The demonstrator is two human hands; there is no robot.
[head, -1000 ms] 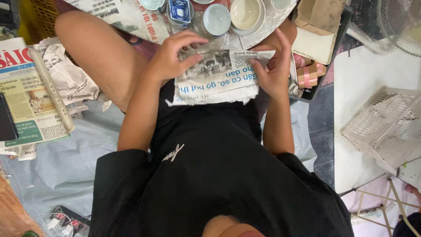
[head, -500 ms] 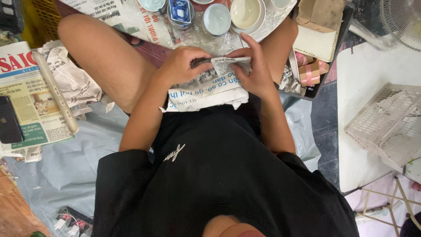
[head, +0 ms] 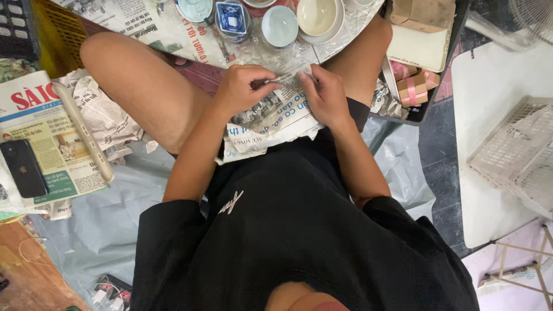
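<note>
I sit cross-legged on the floor with a sheet of newspaper bundled in my lap. My left hand grips the upper left of the bundle, fingers curled over its top fold. My right hand presses on the upper right, fingers tucking the paper edge inward. Whatever the paper wraps is hidden under it. Just beyond my hands stand several ceramic pieces: a pale blue cup, a cream bowl and a small blue-and-white square dish.
A black phone lies on a stack of newspapers at the left. Crumpled newspaper lies by my knee. Small cardboard boxes with pink ribbon sit at the right. A white plastic basket rests on a white surface.
Both hands have drawn closer together over the top of the newspaper bundle, and the paper is folded tighter and smaller than a second ago.
</note>
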